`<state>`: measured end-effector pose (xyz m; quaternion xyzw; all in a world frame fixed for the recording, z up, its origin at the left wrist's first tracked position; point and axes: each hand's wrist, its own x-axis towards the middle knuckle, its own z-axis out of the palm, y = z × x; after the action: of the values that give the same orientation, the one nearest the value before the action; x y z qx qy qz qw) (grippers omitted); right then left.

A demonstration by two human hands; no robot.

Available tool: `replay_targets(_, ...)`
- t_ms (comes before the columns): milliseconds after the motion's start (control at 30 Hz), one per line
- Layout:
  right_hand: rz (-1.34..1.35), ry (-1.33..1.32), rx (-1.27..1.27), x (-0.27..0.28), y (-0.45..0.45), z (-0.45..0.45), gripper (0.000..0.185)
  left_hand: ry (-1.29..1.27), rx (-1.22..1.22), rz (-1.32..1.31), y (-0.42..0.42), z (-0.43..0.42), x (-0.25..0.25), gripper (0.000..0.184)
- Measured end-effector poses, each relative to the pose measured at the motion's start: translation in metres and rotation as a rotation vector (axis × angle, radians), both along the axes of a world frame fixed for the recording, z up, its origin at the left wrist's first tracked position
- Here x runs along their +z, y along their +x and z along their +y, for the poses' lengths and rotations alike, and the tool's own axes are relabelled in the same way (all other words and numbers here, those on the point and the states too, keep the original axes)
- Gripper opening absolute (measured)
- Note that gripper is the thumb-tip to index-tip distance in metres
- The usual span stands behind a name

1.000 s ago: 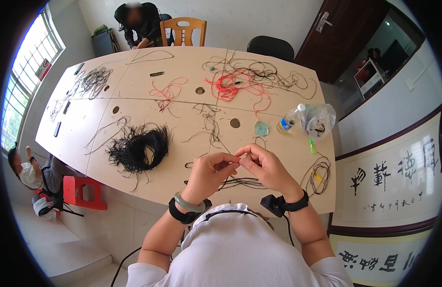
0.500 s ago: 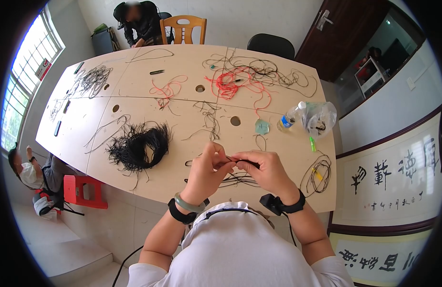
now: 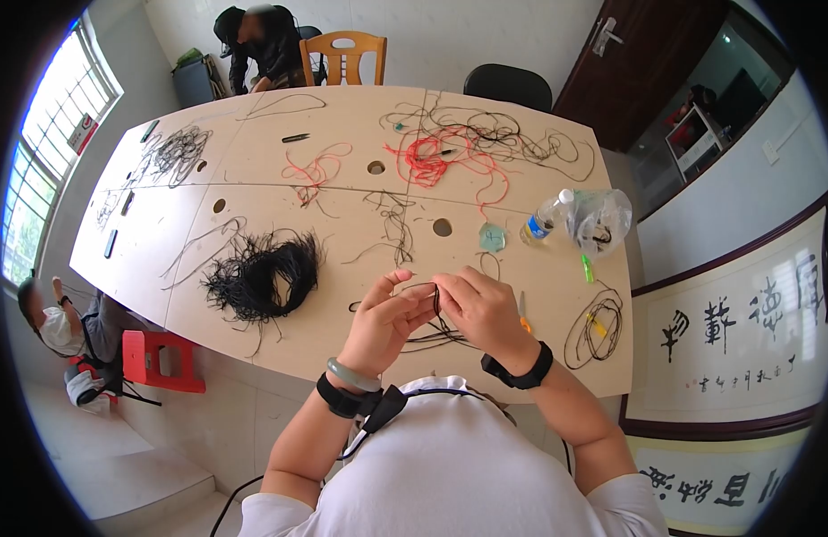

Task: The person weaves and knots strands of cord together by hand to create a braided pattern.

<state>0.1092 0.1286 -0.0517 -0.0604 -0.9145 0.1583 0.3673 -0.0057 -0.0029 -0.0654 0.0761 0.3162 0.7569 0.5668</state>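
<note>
Head view. Both hands are raised over the near edge of the table [image 3: 253,166], meeting in front of the chest.

Right hand [image 3: 486,309]: thumb and fingers closed in a pinch on a black cord [image 3: 436,307]. Left hand [image 3: 387,313]: fingers part-curled, forefinger lifted, other fingertips against the cord; cannot tell whether it grips or only steadies.

Cord position: between the two sets of fingertips, above the table, part hanging below them. Further black strands [image 3: 441,338] lie beneath the hands; whether these join the held cord is unclear.

Step in hand (judgement): fine two-handed work on the cord, the right pinching while the left arranges or supports it. Whether a knot or loop is formed is too small to tell.

Next move (judgement): calls for keeping the right pinch steady and getting a sure hold with the left, without snagging the strands below.

Nearby: orange-handled tool [image 3: 525,324], probably scissors, just beside the right hand, partly hidden by it. A shaggy black bundle [image 3: 226,277] lies off to the left, apart from both hands. Red cord [image 3: 423,166] farther across.
</note>
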Motion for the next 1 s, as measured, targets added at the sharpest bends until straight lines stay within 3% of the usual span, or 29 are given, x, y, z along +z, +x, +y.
replay_targets(133, -0.020, -0.047, 0.003, -0.007, -0.004, 0.005, 0.015, -0.018, 0.023, -0.089, 0.002, 0.000, -0.001, 0.026)
replay_targets(233, -0.019, -0.511, 0.005, -0.003, -0.006, 0.007, 0.010, 0.051, 0.059, -0.080, 0.006, 0.000, -0.001, 0.019)
replay_targets(267, -0.020, -0.508, 0.012, 0.001, -0.006, 0.008, 0.010, 0.068, 0.062, -0.051, 0.006, 0.001, -0.003, 0.014)
replay_targets(367, -0.043, -0.832, 0.023, 0.015, -0.004, 0.006, 0.008, 0.061, 0.010, -0.061, 0.004, 0.000, -0.016, 0.007)
replay_targets(567, -0.066, -0.825, 0.007, 0.021, -0.005, 0.008, 0.008, -0.069, -0.208, -0.135, 0.005, 0.001, -0.025, 0.017)
replay_targets(733, -0.214, -0.918, 0.048, 0.018, -0.004, 0.016, 0.009, -0.029, -0.343, -0.148, 0.005, 0.006, -0.008, 0.037)
replay_targets(900, -0.206, -1.013, 0.102, 0.018, -0.005, 0.010, 0.010, -0.025, -0.185, -0.004, 0.005, 0.011, -0.014, 0.029)
replay_targets(967, -0.282, -0.739, 0.069, 0.022, -0.003, 0.009, 0.007, -0.032, -0.153, 0.041, 0.006, 0.012, -0.015, 0.024)
replay_targets(1000, -0.283, -0.739, 0.071, 0.024, -0.003, 0.007, 0.007, -0.044, -0.130, 0.030, 0.007, 0.012, -0.015, 0.021)
